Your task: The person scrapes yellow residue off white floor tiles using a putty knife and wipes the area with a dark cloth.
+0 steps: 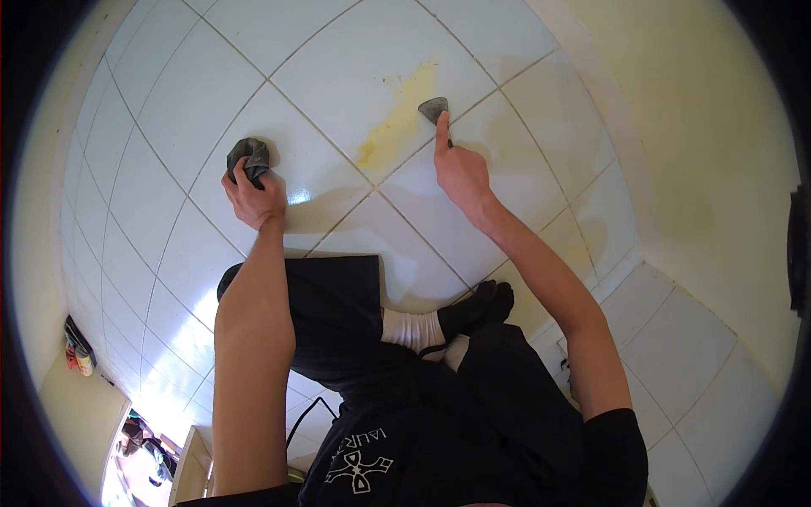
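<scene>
My left hand (255, 196) is closed round a bunched dark grey cloth (247, 160), on or just over the white floor tiles. To the right, my right hand (463, 171) grips a putty knife (434, 107) with a dark, fan-shaped blade. The index finger lies stretched along it, and most of the handle is hidden in the fist. Left of the blade, a yellow smear (391, 127) spreads over a tile, with a few dark specks at its upper end. The blade is at the right of this smear, near a grout line.
My crossed legs and a dark-socked foot (480, 308) are on the floor close in front of me. A pale yellow wall (701, 144) rises at the right. Far lower left, a bright doorway (139, 460) shows, with items hanging on the wall (80, 346) nearby.
</scene>
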